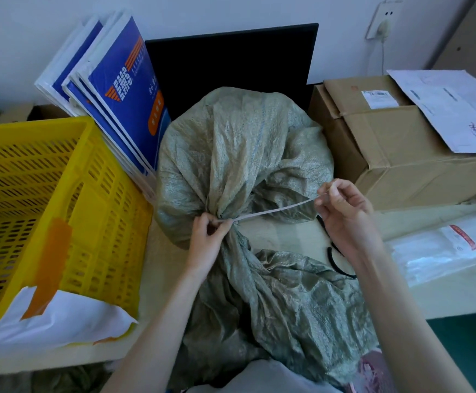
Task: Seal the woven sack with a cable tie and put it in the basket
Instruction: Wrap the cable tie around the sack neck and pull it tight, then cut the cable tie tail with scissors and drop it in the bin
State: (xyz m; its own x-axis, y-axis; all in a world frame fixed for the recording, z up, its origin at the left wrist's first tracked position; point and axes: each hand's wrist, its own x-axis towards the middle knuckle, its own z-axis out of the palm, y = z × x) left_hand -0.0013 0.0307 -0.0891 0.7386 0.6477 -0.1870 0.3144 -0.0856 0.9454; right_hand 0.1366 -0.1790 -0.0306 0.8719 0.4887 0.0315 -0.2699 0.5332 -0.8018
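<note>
A grey-green woven sack (237, 154) lies on the table, its full body at the back and its loose mouth spilling toward me. A white cable tie (273, 210) circles the gathered neck. My left hand (207, 236) pinches the tie's head at the neck. My right hand (341, 207) grips the tie's free end, stretched taut up to the right. The yellow slotted basket (95, 194) stands at the left, right beside the sack.
Blue-and-white bags (123, 89) lean between basket and sack. A black panel (231, 63) stands behind. Cardboard boxes (395, 154) with a paper on top sit at the right. A clear plastic packet (446, 251) and a black loop (340, 265) lie near my right arm.
</note>
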